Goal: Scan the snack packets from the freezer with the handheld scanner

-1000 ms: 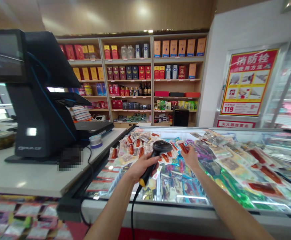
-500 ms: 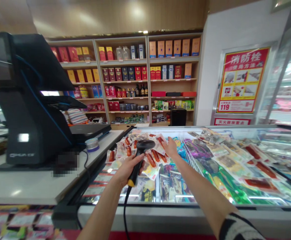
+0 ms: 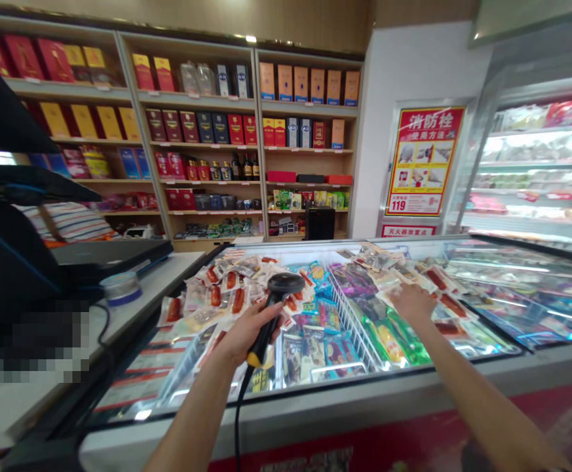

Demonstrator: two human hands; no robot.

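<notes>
My left hand (image 3: 252,331) is wrapped round the handle of a black barcode scanner (image 3: 286,283), held head up above the chest freezer. A cord runs down from the yellow-tipped handle. My right hand (image 3: 414,303) is over the packets in the freezer's right part, fingers bent and bunched beside a clear plastic packet (image 3: 388,283). What lies between those fingertips is hidden. Sausage packets (image 3: 215,294) are piled to the left of the scanner. Farther right are more packets with reddish-brown contents (image 3: 455,305).
The freezer's rim (image 3: 187,419) runs along the front, and a white wire divider (image 3: 352,321) splits its contents. On the left counter (image 3: 15,406) stand a black checkout machine (image 3: 10,262) and a round tub (image 3: 121,288). Shelves of boxes and bottles (image 3: 217,124) fill the back wall.
My right hand has moved right, from the sausage packets beside the scanner to the packets past the divider. The view has turned right. My left hand still holds the scanner.
</notes>
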